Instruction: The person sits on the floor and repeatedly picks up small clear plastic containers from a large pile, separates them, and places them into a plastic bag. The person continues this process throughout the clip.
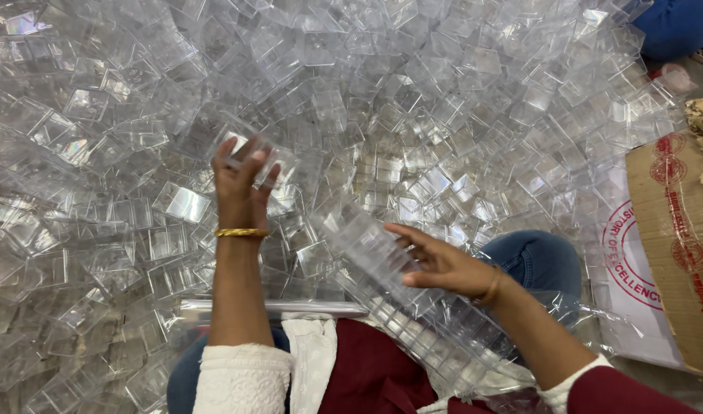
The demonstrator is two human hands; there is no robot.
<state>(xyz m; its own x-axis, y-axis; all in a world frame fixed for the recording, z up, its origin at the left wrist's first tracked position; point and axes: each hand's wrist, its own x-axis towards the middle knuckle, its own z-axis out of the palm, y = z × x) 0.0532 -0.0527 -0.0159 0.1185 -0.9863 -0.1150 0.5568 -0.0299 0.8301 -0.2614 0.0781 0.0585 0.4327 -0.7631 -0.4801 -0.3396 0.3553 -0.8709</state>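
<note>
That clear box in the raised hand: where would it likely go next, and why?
Probably onto the stack steadied by the right hand. The left hand holds one clear box above the pile, and the stack lies across the lap.

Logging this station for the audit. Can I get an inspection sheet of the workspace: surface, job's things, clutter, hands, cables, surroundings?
Surface: hidden under a deep pile of clear plastic boxes; no bare floor seen.
Job's things: one clear box lifted from the pile; a long nested stack of clear boxes slanting across the lap.
Clutter: loose boxes on all sides, lying at every angle; a clear plastic bag at the right knee.
Hands: left hand raised, fingers closed on the single box; right hand open, fingers against the stack.
Cables: nothing seen.
Surroundings: cardboard carton with red print at right; blue cloth in the top right corner.
</note>
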